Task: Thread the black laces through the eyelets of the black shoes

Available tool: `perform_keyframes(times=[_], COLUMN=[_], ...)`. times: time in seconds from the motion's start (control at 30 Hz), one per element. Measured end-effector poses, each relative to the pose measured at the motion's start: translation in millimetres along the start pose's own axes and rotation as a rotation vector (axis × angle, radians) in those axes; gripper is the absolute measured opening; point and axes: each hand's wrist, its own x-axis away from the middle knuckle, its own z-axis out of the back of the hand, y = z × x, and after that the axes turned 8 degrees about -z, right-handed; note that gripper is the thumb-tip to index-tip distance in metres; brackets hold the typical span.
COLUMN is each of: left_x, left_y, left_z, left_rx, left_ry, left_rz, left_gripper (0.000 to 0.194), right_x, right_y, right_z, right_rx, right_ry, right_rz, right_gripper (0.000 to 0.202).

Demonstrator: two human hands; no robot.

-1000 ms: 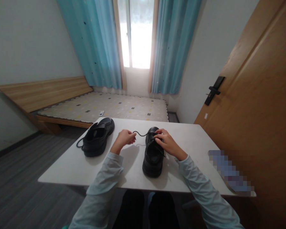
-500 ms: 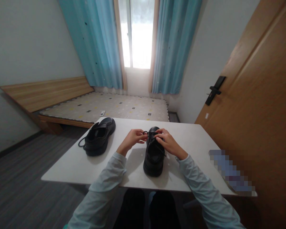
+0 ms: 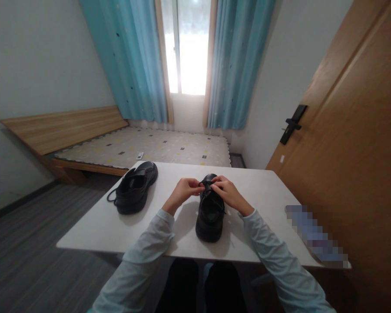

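Note:
A black lace-up shoe (image 3: 210, 221) stands upright on the white table in front of me, its toe pointing away. My left hand (image 3: 188, 189) is at the left of its lacing, fingers pinched on the black shoelace (image 3: 207, 186). From the right, my right hand (image 3: 227, 191) reaches over the lacing with its fingertips closed on the lace too. Part of the lace is hidden under my fingers. A second black shoe (image 3: 133, 203) rests to the left, with a lace loop hanging out by its heel.
The white table (image 3: 94, 234) carries both shoes, and a blurred-out flat item (image 3: 314, 237) lies at its right edge. Beyond the table is a bed (image 3: 169, 145) with a small white object (image 3: 140, 155) on it. A wooden door (image 3: 355, 165) stands at the right.
My left hand has moved slightly right, closer to the middle of the lacing and to my right hand. The shoes have stayed in place.

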Motion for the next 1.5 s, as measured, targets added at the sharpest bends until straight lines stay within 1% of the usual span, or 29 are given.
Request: perform_keyframes(times=[0.17, 0.33, 0.4, 0.53, 0.73, 0.8, 0.9, 1.03, 1.2, 1.3, 1.43, 1.5], left_x=[0, 4, 5, 3, 0, 1, 3, 6, 7, 6, 5, 5], left_y=[0, 5, 6, 3, -2, -2, 0, 2, 5, 7, 10, 11], left_z=[0.1, 3.1, 3.5, 2.2, -1.7, -3.1, -4.9, -5.6, -4.9, -4.8, -2.7, -1.1], left_rx=[0.009, -0.006, -0.003, 0.008, -0.087, -0.075, -0.029, 0.023, 0.076, 0.198, 0.409, 0.481], left_ry=[0.005, -0.057, -0.065, -0.029, 0.02, 0.019, 0.015, 0.005, -0.055, -0.072, -0.051, -0.027], left_rz=[0.032, 0.039, 0.03, 0.0, 0.005, 0.016, 0.037, 0.08, 0.134, 0.159, 0.189, 0.189], left_gripper=[0.027, 0.029, 0.03, 0.034, 0.031, 0.033, 0.035, 0.036, 0.032, 0.027, 0.026, 0.028], right_x=[-9, -19, -21, -26, -32, -35, -39, -41, -36, -31, -23, -19], right_y=[-3, -6, -7, -7, -7, -6, -5, -8, -12, -13, -12, -11], right_z=[4, 8, 10, 14, 17, 17, 15, 12, 13, 16, 23, 27], right_rx=[0.021, 0.081, 0.079, 0.047, 0.054, 0.05, 0.061, 0.133, 0.21, 0.21, 0.166, 0.12], right_ry=[-0.057, -0.131, -0.158, -0.213, -0.308, -0.346, -0.371, -0.368, -0.268, -0.214, -0.148, -0.101], right_rz=[-0.053, -0.024, -0.011, 0.027, 0.054, 0.053, 0.039, 0.036, -0.023, -0.045, -0.096, -0.118], right_gripper=[0.022, 0.022, 0.02, 0.018, 0.018, 0.016, 0.013, 0.012, 0.011, 0.007, 0.007, 0.006])
